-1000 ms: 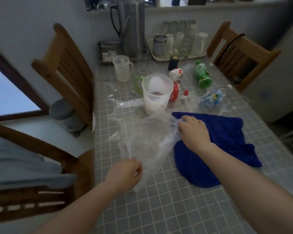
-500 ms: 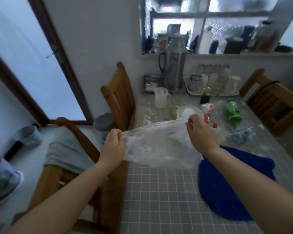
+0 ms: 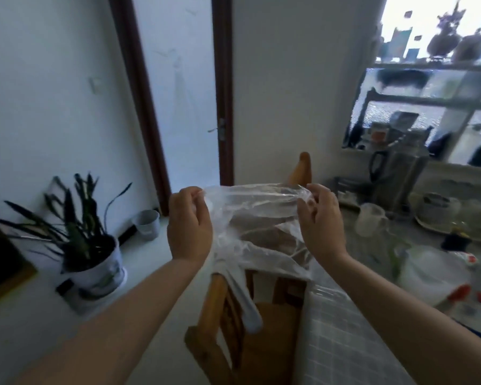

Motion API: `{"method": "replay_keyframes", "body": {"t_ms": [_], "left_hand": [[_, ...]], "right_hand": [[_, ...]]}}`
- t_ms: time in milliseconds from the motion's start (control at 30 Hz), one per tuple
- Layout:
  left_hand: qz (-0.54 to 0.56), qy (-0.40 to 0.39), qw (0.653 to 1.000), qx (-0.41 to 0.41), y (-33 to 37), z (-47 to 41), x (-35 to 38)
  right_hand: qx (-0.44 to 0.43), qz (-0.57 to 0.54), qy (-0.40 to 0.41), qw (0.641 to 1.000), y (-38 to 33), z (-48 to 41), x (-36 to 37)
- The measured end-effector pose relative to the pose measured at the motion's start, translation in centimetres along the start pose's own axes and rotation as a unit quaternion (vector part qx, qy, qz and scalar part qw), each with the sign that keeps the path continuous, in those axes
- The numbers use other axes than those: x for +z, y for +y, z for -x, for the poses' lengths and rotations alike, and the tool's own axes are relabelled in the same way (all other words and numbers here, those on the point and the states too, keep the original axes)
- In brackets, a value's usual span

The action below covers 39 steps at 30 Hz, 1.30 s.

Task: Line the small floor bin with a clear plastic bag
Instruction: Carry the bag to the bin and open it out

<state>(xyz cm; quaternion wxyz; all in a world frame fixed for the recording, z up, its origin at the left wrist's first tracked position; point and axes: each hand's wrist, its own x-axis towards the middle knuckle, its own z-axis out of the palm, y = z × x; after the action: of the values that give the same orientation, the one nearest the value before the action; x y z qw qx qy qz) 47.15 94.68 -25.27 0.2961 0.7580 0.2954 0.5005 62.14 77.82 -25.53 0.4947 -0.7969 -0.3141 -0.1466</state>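
Note:
A crumpled clear plastic bag [image 3: 257, 232] hangs stretched between my two hands, its top edge pulled taut and its body sagging over the wooden chairs. My left hand [image 3: 189, 226] pinches the bag's left top corner. My right hand [image 3: 321, 223] pinches the right top corner. A small grey open bin [image 3: 147, 224] stands on the floor by the door frame, to the left of and beyond my left hand. The bag and my hands hide the floor behind the chairs.
Two wooden chairs [image 3: 220, 315] stand below the bag, against the tiled table [image 3: 345, 345]. A potted plant [image 3: 95, 269] sits on the floor at left. A jug [image 3: 371, 219], a metal flask [image 3: 400, 173] and bottles crowd the table at right. A closed door [image 3: 184, 93] is ahead.
The bag has come up off the table and is now spread wide between both hands. My view has swung left and upward, away from the table toward the door and floor.

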Motion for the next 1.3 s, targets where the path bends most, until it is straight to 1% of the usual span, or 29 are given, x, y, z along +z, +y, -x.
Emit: {"method": "replay_keyframes", "body": {"t_ms": [100, 167, 267, 333, 467, 533, 633, 800, 900, 1033, 1167, 1300], "left_hand": [[-0.027, 0.038, 0.999, 0.029, -3.5, -3.1, -5.3], [-0.049, 0.055, 0.997, 0.038, -6.3, -4.9, -9.0], [-0.117, 0.08, 0.989, 0.038, -10.7, -7.1, -14.2], [-0.157, 0.083, 0.984, 0.016, -13.4, -8.6, -17.5], [-0.198, 0.092, 0.972, -0.085, -17.9, -11.6, -22.9], [-0.202, 0.082, 0.969, -0.118, -19.8, -12.8, -24.6], [-0.18, 0.089, 0.97, -0.14, -22.1, -14.1, -26.0], [-0.173, 0.098, 0.967, -0.157, -25.7, -16.3, -26.1], [-0.17, 0.091, 0.968, -0.158, -27.8, -18.1, -24.6], [-0.162, 0.076, 0.972, -0.153, -30.1, -21.6, -20.6], [-0.187, 0.045, 0.975, -0.11, -32.1, -27.2, -15.5], [-0.158, 0.04, 0.976, -0.146, -33.5, -34.2, -10.2]], "right_hand": [[0.028, -0.051, -0.013, 0.998, -5.1, 0.4, 5.2], [0.028, -0.044, -0.019, 0.998, -8.3, 0.8, 9.0], [0.028, -0.029, -0.022, 0.999, -12.3, 0.9, 14.7], [0.014, -0.016, -0.024, 0.999, -14.7, 0.7, 18.2], [0.026, -0.009, -0.036, 0.999, -19.1, 0.4, 23.9], [0.029, 0.001, -0.047, 0.998, -20.8, 0.4, 26.5], [0.017, 0.02, -0.049, 0.998, -22.5, 0.4, 29.9], [-0.009, -0.017, -0.068, 0.998, -23.3, -0.7, 35.0], [-0.015, -0.015, -0.069, 0.997, -22.6, -2.3, 38.0], [-0.004, -0.015, -0.084, 0.996, -20.6, -5.9, 41.7], [0.009, -0.021, -0.112, 0.993, -17.8, -12.0, 45.3], [0.037, -0.075, -0.158, 0.984, -14.5, -19.5, 48.6]]}}
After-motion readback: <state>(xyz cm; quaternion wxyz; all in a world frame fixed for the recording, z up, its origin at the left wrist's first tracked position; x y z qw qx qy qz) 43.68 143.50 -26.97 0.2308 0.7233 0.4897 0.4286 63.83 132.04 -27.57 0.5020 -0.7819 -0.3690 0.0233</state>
